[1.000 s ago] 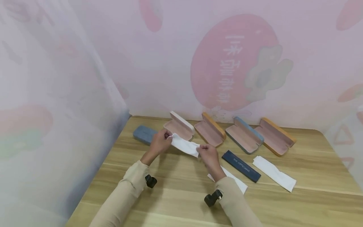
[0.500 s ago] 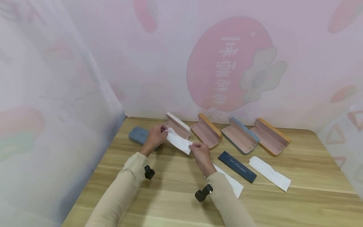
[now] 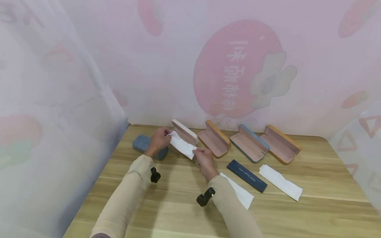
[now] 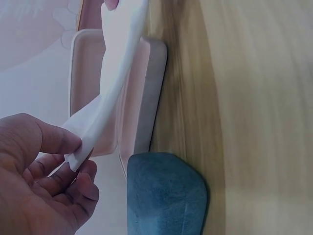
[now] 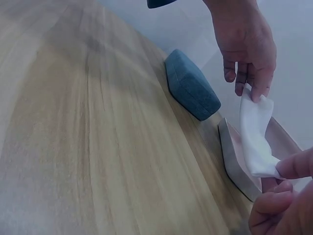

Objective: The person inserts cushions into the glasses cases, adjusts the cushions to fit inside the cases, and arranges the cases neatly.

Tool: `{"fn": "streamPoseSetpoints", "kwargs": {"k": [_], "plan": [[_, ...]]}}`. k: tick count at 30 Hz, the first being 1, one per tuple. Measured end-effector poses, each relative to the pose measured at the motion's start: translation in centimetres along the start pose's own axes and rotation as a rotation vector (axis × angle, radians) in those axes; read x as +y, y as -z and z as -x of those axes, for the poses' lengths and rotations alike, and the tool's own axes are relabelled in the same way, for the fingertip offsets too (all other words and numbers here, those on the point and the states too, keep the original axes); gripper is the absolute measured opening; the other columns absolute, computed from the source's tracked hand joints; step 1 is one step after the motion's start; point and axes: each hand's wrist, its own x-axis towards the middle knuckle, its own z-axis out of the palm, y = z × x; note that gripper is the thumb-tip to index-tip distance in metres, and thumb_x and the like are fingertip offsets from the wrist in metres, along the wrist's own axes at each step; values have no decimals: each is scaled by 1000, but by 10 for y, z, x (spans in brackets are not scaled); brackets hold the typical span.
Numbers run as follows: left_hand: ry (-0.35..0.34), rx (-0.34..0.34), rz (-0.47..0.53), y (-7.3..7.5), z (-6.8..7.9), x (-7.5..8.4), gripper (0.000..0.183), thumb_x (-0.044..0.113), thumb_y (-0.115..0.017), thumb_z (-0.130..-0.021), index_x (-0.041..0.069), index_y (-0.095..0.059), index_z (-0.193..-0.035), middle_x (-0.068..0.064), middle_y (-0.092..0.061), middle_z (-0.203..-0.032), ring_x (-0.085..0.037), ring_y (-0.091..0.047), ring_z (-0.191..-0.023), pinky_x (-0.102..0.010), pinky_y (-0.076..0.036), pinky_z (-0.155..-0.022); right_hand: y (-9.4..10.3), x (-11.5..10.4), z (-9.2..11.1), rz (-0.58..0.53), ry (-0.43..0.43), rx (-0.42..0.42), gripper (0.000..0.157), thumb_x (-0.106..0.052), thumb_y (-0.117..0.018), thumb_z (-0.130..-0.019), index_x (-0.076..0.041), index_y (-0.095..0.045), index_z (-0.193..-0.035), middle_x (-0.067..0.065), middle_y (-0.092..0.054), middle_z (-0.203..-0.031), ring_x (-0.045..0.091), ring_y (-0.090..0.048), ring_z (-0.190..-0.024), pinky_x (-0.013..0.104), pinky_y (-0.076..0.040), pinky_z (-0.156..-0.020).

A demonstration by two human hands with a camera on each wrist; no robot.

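A folded white cloth (image 3: 182,145) is stretched between both hands above the white glasses case (image 3: 187,132), which stands open and shows its pink lining. One end is pinched between thumb and fingers of the left hand (image 3: 159,140). At the other end, the right hand (image 3: 204,161) pinches a corner, thumb on top. In the left wrist view the cloth (image 4: 115,63) sags slightly and covers part of the case (image 4: 152,83). A closed blue glasses case (image 3: 141,142) lies under and beside the left hand.
Right of the white case stand an open orange case (image 3: 214,142), an open blue case (image 3: 250,147) and another orange one (image 3: 279,147). Nearer lie a navy pouch (image 3: 247,176) and two white cloths, one at the right (image 3: 281,181), one (image 3: 241,193) beside the right forearm.
Both hands have carried the cloth left and farther back, so it now overlaps the white case more. The head view has shifted slightly. Cases, pouch and other cloths stay in place.
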Motion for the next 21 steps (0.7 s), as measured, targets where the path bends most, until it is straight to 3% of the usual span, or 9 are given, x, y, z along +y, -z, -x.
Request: {"fn": "streamPoseSetpoints", "kwargs": {"k": [7, 16, 21], "plan": [[21, 16, -11, 7, -9, -2, 19, 6, -56, -92, -5, -67, -102, -24, -69, -104, -33, -62, -92, -45, -52, -81, -10, 1, -5, -27, -11, 13, 12, -8, -68, -89, -3, -59, -95, -1, -54, -88, 2, -33, -46, 18, -29, -44], [74, -10, -15, 3, -17, -5, 21, 11, -57, -94, -3, -67, -106, -21, -69, -109, -31, -62, -96, -40, -52, -81, -17, 2, -10, -35, -28, 33, 10, -9, -66, -91, -3, -62, -98, -3, -48, -67, 4, -37, -45, 18, -31, -40], [101, -2, -5, 0, -20, -7, 22, 10, -55, -95, -4, -66, -109, -22, -68, -115, -32, -63, -101, -41, -53, -84, -20, 0, -10, -20, -25, 42, 26, -10, -66, -92, 1, -64, -115, -3, -48, -64, 5, -38, -44, 21, -33, -42]]}}
